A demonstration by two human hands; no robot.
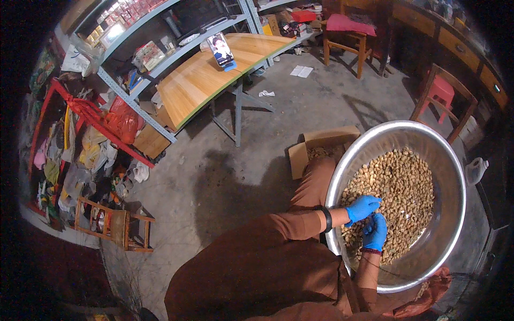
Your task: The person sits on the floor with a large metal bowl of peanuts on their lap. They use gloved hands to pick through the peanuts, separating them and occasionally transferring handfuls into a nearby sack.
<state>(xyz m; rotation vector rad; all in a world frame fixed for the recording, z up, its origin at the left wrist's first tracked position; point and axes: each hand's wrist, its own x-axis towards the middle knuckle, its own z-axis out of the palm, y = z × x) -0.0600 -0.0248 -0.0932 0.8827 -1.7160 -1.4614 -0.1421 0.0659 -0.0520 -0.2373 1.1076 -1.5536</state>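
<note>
In front of me stands a wide, shiny metal basin [445, 168]. A broad heap of small tan nuts [405, 184], which look like unshelled peanuts, covers much of its bottom. Both hands wear blue gloves and are close together above the near-left part of the heap. My left hand [362, 209], with a black band at the wrist, has its fingers bent towards the right. Just below it, my right hand [374, 232] is curled, a dark red bead bracelet at its wrist. Whether a nut sits between the fingers of either hand is too small to tell.
An open cardboard box [298, 158] sits by my leg, left of the basin. Beyond are a folding table [192, 88] with a phone [220, 50] on a stand, and metal shelves [136, 96]. Wooden chairs [445, 106], a pink stool [441, 90] and a plastic jug [476, 171] stand around.
</note>
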